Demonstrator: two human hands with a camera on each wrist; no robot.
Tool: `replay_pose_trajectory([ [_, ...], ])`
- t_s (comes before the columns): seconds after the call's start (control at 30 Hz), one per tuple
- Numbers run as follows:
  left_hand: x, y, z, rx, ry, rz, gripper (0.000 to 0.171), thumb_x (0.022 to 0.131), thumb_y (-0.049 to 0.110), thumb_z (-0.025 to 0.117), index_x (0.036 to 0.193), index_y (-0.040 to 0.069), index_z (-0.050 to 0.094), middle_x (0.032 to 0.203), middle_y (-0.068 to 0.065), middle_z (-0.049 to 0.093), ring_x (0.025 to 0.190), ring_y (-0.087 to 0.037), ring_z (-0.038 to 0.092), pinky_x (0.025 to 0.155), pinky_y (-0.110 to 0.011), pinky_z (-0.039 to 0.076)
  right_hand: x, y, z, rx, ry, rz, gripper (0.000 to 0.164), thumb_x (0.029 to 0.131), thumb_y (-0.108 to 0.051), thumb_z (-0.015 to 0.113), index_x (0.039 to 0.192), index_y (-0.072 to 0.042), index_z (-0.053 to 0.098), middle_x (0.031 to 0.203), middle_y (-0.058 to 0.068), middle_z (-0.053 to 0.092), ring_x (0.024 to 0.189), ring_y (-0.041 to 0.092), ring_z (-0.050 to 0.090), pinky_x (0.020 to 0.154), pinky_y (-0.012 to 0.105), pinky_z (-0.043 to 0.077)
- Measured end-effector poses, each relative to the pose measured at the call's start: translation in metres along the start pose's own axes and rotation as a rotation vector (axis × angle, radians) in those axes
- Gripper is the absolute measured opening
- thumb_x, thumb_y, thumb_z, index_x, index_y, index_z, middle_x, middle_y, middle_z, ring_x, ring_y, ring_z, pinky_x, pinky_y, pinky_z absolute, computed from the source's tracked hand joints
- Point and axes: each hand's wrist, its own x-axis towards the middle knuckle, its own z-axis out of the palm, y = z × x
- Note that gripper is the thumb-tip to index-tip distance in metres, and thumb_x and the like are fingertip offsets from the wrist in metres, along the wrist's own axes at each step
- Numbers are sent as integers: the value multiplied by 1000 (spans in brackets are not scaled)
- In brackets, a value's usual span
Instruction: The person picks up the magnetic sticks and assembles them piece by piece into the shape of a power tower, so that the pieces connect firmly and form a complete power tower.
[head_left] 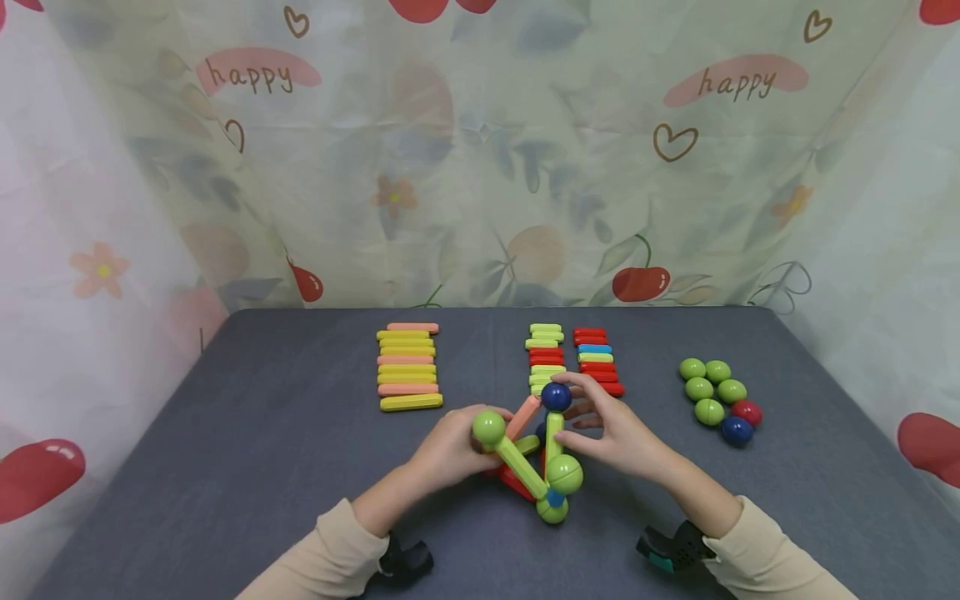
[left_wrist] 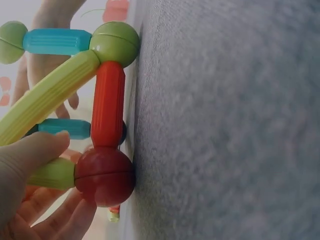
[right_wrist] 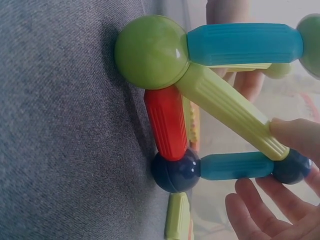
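Note:
A frame built of magnetic rods and balls [head_left: 522,468] stands on the table between both hands. My left hand [head_left: 450,446] grips its left side, by a green ball [head_left: 490,427] and a pink rod [head_left: 523,417]. In the left wrist view the thumb lies over a lime rod [left_wrist: 52,174], beside the red ball [left_wrist: 105,177] at the base. The right hand [head_left: 611,429] holds the upper navy ball [head_left: 557,397] corner. Its thumb presses a slanted lime rod [right_wrist: 230,110], with fingers beneath the blue rod [right_wrist: 237,166] in the right wrist view.
Yellow and pink rods [head_left: 407,369] lie in a column at the back left. Two columns of shorter rods [head_left: 595,349], red, lime and blue, lie behind the frame. Several loose balls [head_left: 709,412] sit at the right on the dark table [head_left: 247,467]. A printed curtain [head_left: 480,192] surrounds it.

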Motion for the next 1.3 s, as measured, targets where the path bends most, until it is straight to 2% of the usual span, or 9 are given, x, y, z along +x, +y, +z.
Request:
replay_pose_trajectory([
  [0.23,-1,2,2,12,25,9,31,77,7,80,107,7,70,98,-3,71,86,-14,64,83,-31,55,0,0,0,-16,5,0,61,88,-10,71,140,-5,38,122,21,56,99,29,64,82,42,56],
  [0.43,-1,-1,0,-23,7,1,31,78,7,79,107,7,70,98,-4,71,85,-11,62,81,-27,54,0,1,1,-13,3,-15,60,89,-10,70,140,-5,39,122,21,56,98,29,64,82,43,56],
  [0.6,-4,-10,-9,-119,-12,-34,28,78,2,78,105,5,70,98,-6,71,85,-11,61,76,-23,54,2,1,3,16,-22,-29,58,89,-10,70,139,-7,41,121,19,58,98,29,66,84,41,56],
  [0.77,-10,-24,-22,-199,1,-85,22,80,0,75,102,2,71,98,-9,69,87,-12,62,76,-23,55,5,1,3,57,-109,-30,58,91,-12,67,142,-7,38,123,18,58,99,27,66,86,33,55],
  [0.9,-15,-33,-31,-225,15,-94,20,82,1,73,102,-2,70,99,-14,69,90,-17,64,79,-26,56,8,9,-5,-3,-105,-24,52,92,-12,66,138,-3,44,118,20,62,96,24,67,85,30,55],
  [1.0,-19,-38,-37,-221,4,-97,22,83,3,73,104,-2,69,101,-15,69,94,-21,66,80,-28,56,13,22,-17,-97,-20,27,38,91,-10,66,126,1,55,113,20,65,95,25,67,84,34,56],
  [1.13,-23,-42,-44,-196,-36,-96,21,84,6,73,104,0,69,101,-13,69,97,-25,66,85,-31,55,18,43,-37,-202,82,174,27,91,-7,66,115,4,63,110,21,66,93,31,66,80,42,55],
  [1.2,-24,-43,-46,-183,-55,-85,20,85,7,73,103,1,69,100,-12,69,98,-25,66,88,-34,54,19,53,-43,-237,98,245,25,90,-6,66,113,4,64,111,23,66,93,34,65,79,44,55],
  [1.3,-24,-44,-47,-163,-69,-63,18,85,8,73,102,2,69,99,-10,69,98,-25,66,90,-36,53,19,64,-49,-286,76,309,25,89,-7,67,111,4,64,112,25,65,90,34,65,75,44,55],
])
